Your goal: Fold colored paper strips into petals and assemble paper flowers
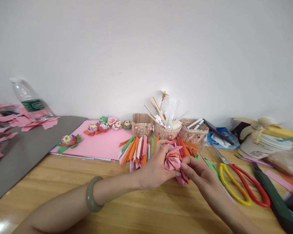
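Observation:
A pink folded paper flower (173, 160) with orange inner petals is held up over the wooden table. My left hand (153, 165), a ring on one finger, is closed around its left side. At its right edge my right hand (197, 170) pinches a pink petal between thumb and fingertips. Behind and below the hands lie folded paper strips (134, 149) in orange, green, white and pink. More red and orange strips (185, 148) show just behind the flower. The flower's underside is partly hidden by my fingers.
Scissors (244, 185) and a dark green tool (273, 195) lie at the right. Three decorated baskets (142, 125) stand along the wall. Finished paper flowers (68, 141) rest on pink sheets (104, 146). A plastic bottle (31, 100) is at the far left.

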`<state>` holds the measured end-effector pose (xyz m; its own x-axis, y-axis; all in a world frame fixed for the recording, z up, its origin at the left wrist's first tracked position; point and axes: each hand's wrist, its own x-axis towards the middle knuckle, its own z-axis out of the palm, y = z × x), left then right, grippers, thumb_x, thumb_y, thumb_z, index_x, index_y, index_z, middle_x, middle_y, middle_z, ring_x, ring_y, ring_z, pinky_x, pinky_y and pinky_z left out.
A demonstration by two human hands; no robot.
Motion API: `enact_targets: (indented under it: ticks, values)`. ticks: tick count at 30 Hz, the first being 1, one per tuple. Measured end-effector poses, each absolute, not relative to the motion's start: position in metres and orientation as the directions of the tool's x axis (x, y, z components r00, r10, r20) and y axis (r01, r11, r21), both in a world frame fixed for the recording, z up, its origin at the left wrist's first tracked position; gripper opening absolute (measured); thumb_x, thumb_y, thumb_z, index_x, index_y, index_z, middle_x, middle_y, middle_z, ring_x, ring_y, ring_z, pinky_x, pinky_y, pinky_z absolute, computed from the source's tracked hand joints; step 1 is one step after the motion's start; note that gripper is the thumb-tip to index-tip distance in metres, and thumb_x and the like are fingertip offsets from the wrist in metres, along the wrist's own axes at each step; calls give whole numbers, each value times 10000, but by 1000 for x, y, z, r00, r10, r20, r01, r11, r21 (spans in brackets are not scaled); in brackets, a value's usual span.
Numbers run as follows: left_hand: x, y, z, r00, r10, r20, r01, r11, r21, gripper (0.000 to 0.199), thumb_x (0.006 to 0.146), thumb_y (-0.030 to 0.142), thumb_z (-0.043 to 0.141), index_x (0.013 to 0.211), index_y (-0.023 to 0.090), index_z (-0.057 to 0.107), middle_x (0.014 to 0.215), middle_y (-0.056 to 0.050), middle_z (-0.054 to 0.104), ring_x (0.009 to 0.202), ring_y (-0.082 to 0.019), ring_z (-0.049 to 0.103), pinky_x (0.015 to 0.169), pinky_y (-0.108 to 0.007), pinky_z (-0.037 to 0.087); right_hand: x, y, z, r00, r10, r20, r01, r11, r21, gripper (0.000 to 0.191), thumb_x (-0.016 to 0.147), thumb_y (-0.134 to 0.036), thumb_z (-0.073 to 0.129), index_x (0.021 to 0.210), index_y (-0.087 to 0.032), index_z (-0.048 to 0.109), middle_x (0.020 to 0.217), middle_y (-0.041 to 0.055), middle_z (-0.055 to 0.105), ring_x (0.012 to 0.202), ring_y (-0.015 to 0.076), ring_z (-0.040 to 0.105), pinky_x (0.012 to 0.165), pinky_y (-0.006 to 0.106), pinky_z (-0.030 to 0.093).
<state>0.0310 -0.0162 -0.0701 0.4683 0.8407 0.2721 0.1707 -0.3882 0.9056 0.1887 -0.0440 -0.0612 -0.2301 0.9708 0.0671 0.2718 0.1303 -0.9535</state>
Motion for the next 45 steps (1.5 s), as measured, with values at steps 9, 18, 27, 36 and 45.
enact_targets:
  ticks: [9,18,27,36,45]
  values:
    - [31,-19,-71,423,846,325,103,-402,910,609,655,301,698,1171,168,402,1237,-111,299,1245,-233,279,1076,-385,218,192,-44,-67,-310,950,41,273,130,-953,318,835,-472,461,696,-187,472,594,-23,458,551,112,399,517,225,340]
    - [27,-13,-66,506,855,114,-276,35,961,669,542,200,777,1058,199,353,1063,-55,500,938,-170,547,838,-334,428,194,-36,-68,-220,975,-3,322,70,-944,293,780,-424,544,621,-182,503,523,-33,478,499,109,416,487,226,332]
    - [33,-15,-66,728,682,-75,-383,495,780,550,446,246,834,903,138,548,732,-4,620,626,-115,604,647,-284,478,208,-38,-56,-109,979,173,269,197,-943,237,780,-415,563,906,-233,650,934,32,641,868,190,577,703,239,454]
    - [28,-6,-72,778,612,-141,-255,512,820,495,488,276,813,938,150,649,728,15,578,661,-77,544,701,-246,401,208,-34,-62,-78,973,217,416,229,-880,276,719,-459,614,757,-196,686,793,55,656,670,173,564,562,255,447]
    - [31,-7,-74,611,786,-96,-97,195,976,325,669,444,639,728,126,663,599,22,518,618,-95,464,659,-238,366,200,-36,-60,-42,951,305,507,283,-814,302,677,-490,641,725,-198,702,709,57,673,643,188,575,564,283,447]
